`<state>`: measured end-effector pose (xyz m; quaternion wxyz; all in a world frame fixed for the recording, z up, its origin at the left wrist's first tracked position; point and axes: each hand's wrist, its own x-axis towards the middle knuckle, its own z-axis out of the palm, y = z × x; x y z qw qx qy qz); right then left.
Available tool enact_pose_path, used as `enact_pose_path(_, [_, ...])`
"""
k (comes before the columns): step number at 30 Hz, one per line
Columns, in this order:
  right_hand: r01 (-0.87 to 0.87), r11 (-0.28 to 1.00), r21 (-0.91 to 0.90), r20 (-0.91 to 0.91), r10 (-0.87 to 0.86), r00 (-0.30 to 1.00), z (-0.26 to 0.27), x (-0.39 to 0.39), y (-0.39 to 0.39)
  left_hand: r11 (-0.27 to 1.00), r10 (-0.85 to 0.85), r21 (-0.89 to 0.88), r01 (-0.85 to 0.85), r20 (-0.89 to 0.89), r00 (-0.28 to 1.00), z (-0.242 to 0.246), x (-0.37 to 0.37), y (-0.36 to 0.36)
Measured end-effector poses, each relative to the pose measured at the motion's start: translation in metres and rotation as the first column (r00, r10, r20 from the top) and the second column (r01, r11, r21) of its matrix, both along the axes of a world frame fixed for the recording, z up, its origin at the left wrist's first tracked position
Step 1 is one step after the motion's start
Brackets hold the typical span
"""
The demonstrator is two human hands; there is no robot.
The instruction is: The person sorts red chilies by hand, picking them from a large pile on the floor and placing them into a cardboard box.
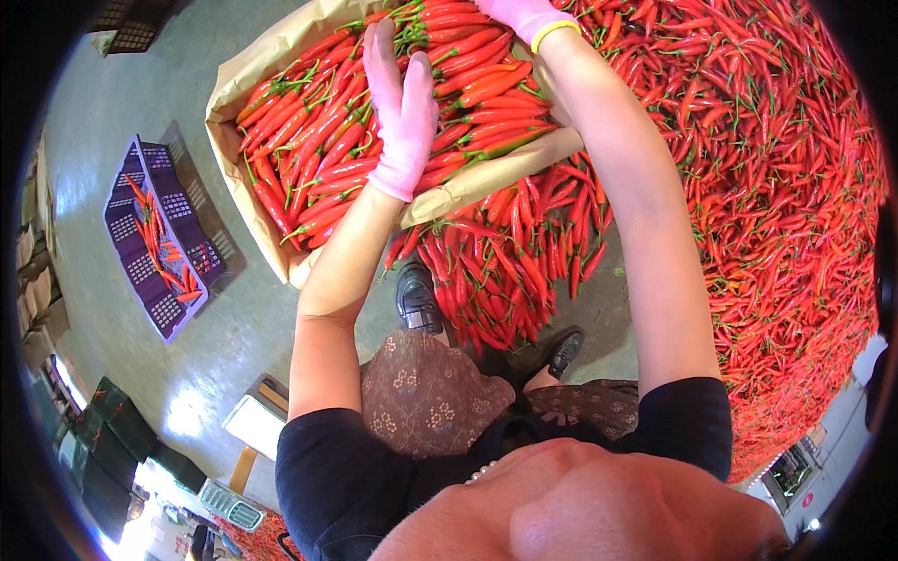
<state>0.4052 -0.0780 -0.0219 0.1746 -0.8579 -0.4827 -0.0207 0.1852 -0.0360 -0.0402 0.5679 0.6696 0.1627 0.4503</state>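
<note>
A box lined with brown paper (242,210) is filled with red chili peppers (337,140) lying side by side in rows. My left hand (403,116), in a pink knit glove with darkened fingertips, rests flat on top of these peppers, its fingers pointing to the far side. At the top edge of the picture, over the box's far right corner, is my right hand (523,14), in a pink glove with a yellow cuff. Its fingers are cut off by the frame, so what it touches is hidden.
A huge heap of red chilies (772,175) spreads along the right. A smaller pile (498,273) lies between the box and my shoes. On the floor at left stands a purple plastic crate (119,231) with some chilies in it.
</note>
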Motion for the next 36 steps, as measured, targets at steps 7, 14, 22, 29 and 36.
enact_pose_path(7, [-0.278, 0.959, 0.044, 0.133, 0.270, 0.953, -0.005, 0.003, 0.001, 0.782, 0.192, 0.622, -0.044, -0.172, 0.966, -0.034, 0.002, 0.008])
enact_pose_path(14, [-0.199, 0.968, -0.153, 0.233, 0.231, 0.945, -0.012, -0.008, 0.010, 0.989, -0.124, -0.099, 0.108, -0.162, 0.979, -0.001, -0.005, 0.002])
enact_pose_path(22, [-0.064, 0.970, -0.236, -0.396, -0.036, 0.917, 0.081, -0.051, -0.051, 0.992, -0.082, 0.089, 0.089, -0.079, 0.993, -0.016, -0.005, 0.005])
enact_pose_path(29, [-0.046, 0.914, -0.403, -0.075, 0.017, 0.997, 0.036, -0.058, -0.092, 0.984, -0.109, -0.147, 0.105, -0.019, 0.994, -0.003, -0.012, 0.014])
enact_pose_path(36, [-0.094, 0.957, -0.273, -0.099, 0.069, 0.993, 0.023, -0.069, -0.110, 0.998, -0.037, 0.038, 0.044, -0.169, 0.985, 0.013, -0.041, 0.007])
